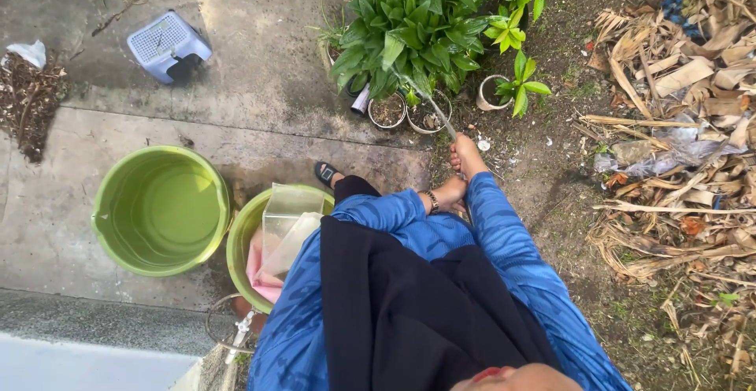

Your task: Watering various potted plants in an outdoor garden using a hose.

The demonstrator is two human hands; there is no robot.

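over the pots (409,111), hands (465,155) (hose (431,106) up-left)

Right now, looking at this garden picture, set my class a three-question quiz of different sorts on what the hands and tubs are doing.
1. True or false: the right hand points a water jet at the potted plants.
2. Which green tub is free of cloth: A, the left tub; B, the tub by the knee?
3. Fill in: the left hand, with a bracelet at its wrist, sits just behind the ____ hand.

Key: 1 true; 2 A; 3 right.
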